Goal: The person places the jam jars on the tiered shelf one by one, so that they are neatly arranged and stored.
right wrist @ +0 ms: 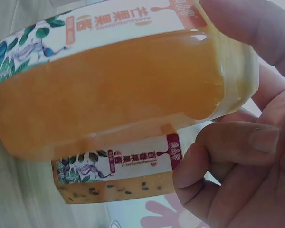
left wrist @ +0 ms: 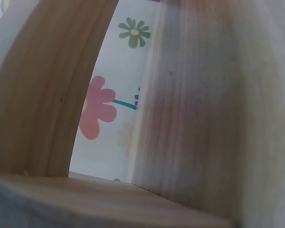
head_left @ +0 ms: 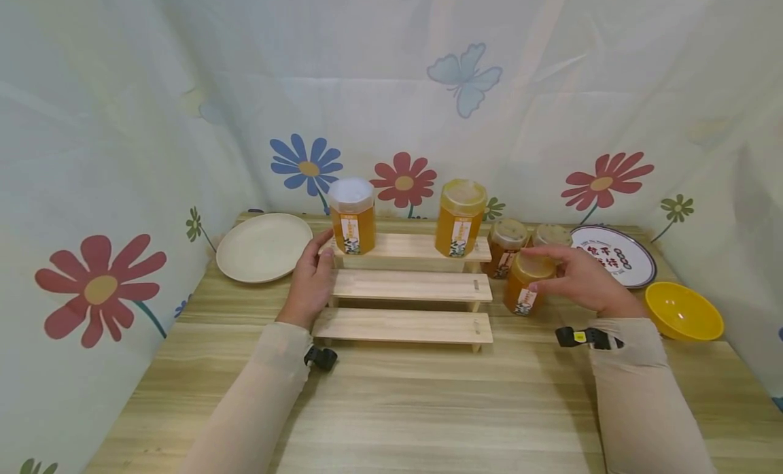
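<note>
My left hand [head_left: 308, 283] holds the left end of a three-step wooden rack [head_left: 404, 326], thumb in front; its other fingers are partly hidden. The left wrist view looks in among the rack's boards [left wrist: 194, 104]. My right hand [head_left: 578, 280] grips an orange jam jar [head_left: 520, 283] near its lid, just right of the rack. Up close in the right wrist view, that jam jar [right wrist: 109, 90] has smooth orange contents and a white label. Two jam jars, one white-topped [head_left: 355, 219] and one yellow-topped [head_left: 461, 219], stand on the top step.
Behind the held jar stand two more jars, a left one [head_left: 504, 256] and a right one [head_left: 550, 234]; dark seeds show in a jar [right wrist: 116, 185] there. A cream plate [head_left: 265, 247] lies far left. A printed plate [head_left: 636, 260] and yellow bowl [head_left: 684, 311] are at right.
</note>
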A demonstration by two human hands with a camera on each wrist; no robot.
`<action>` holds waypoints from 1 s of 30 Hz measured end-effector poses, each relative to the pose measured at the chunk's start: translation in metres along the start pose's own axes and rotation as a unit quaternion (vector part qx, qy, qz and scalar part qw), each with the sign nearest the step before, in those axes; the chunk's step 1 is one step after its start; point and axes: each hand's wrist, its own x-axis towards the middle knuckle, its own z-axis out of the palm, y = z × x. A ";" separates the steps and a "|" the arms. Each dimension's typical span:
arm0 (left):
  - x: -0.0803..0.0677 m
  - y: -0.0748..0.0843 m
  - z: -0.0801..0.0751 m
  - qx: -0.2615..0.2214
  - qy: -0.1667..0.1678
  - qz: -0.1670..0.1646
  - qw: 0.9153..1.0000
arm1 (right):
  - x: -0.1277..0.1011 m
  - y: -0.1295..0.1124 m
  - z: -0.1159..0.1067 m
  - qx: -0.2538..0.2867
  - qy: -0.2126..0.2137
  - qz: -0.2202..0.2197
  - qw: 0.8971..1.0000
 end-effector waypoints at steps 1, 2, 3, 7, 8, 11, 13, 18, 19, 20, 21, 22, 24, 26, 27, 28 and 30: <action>0.000 0.000 0.000 0.000 0.000 0.000 1.000 | -0.001 -0.001 0.000 0.001 0.001 -0.001 1.000; 0.000 0.000 0.000 0.000 0.000 0.000 1.000 | -0.002 -0.003 -0.001 0.001 0.004 -0.001 1.000; 0.000 0.000 0.000 0.000 0.000 0.000 1.000 | -0.003 -0.006 -0.002 0.004 0.007 -0.004 1.000; 0.000 0.000 0.000 0.002 0.000 0.000 1.000 | -0.012 -0.019 -0.006 0.022 0.032 -0.022 0.999; 0.001 0.000 0.000 0.002 -0.001 -0.003 1.000 | -0.015 -0.023 -0.007 0.027 0.040 -0.032 0.998; 0.001 0.001 0.000 0.003 -0.004 -0.006 1.000 | -0.022 -0.036 -0.009 0.047 0.061 -0.066 0.995; 0.000 0.001 0.000 0.004 -0.003 -0.007 1.000 | -0.027 -0.044 -0.009 0.063 0.068 -0.088 0.992; -0.001 0.000 -0.001 0.011 0.000 -0.003 1.000 | -0.033 -0.062 -0.004 0.107 0.071 -0.133 0.983; -0.001 0.000 -0.001 0.011 0.000 -0.004 1.000 | -0.034 -0.065 -0.002 0.112 0.070 -0.137 0.982; -0.001 0.000 -0.001 0.012 0.000 -0.005 1.000 | -0.034 -0.068 -0.001 0.120 0.067 -0.140 0.981; -0.001 0.000 -0.001 0.012 0.001 -0.005 1.000 | -0.034 -0.071 0.001 0.126 0.064 -0.142 0.980; -0.001 0.001 -0.001 0.012 0.001 -0.006 1.000 | -0.034 -0.073 0.003 0.132 0.062 -0.143 0.979; -0.001 0.001 -0.001 0.012 0.001 -0.007 1.000 | -0.031 -0.076 0.008 0.143 0.058 -0.143 0.978; -0.001 0.001 -0.001 0.010 0.003 -0.009 1.000 | -0.027 -0.078 0.013 0.157 0.053 -0.144 0.976; -0.001 0.001 -0.001 0.011 0.002 -0.008 1.000 | -0.025 -0.079 0.016 0.158 0.052 -0.145 0.975; -0.001 0.001 -0.001 0.011 0.001 -0.008 1.000 | -0.022 -0.079 0.019 0.163 0.050 -0.147 0.974; -0.001 0.000 -0.001 0.008 0.000 -0.007 1.000 | -0.018 -0.078 0.024 0.171 0.047 -0.150 0.973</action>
